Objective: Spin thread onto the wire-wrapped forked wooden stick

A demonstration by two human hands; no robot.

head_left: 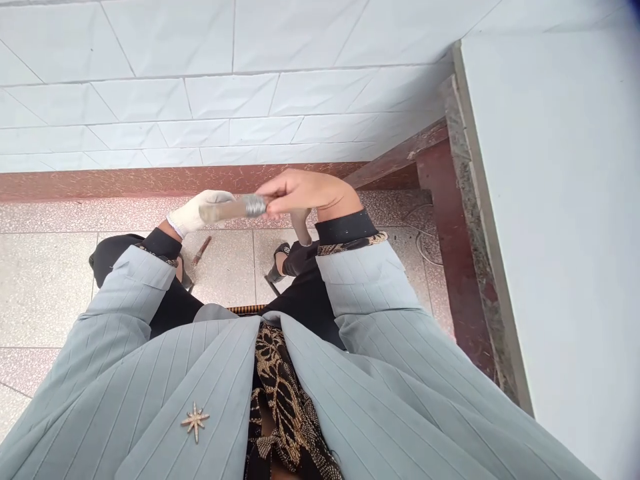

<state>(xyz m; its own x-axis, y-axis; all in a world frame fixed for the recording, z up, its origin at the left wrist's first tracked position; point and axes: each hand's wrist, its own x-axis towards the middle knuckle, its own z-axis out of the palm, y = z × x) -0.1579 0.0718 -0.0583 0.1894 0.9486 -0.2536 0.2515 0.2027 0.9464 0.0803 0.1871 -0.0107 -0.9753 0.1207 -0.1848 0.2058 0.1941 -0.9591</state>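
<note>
My left hand (203,208), in a white knitted glove, is closed around a greyish-brown stick (227,210). Silver wire (255,205) is wound in a band around the stick's right end. Bare, my right hand (303,192) has its thumb and fingers pinched at that wire-bound end, and its fingertips are a little blurred. Below the right palm a pale beige, rounded piece (301,227) hangs down. The hand covers its top, so I cannot tell its kind or how it is held.
A reddish-brown stick (201,250) lies on the speckled tile floor (225,267) between my feet. Ahead stands a white tiled wall (165,100) with a red skirting. To the right are a white tabletop (565,200) and its dark red support (450,233), with thin wire (425,248) beside it.
</note>
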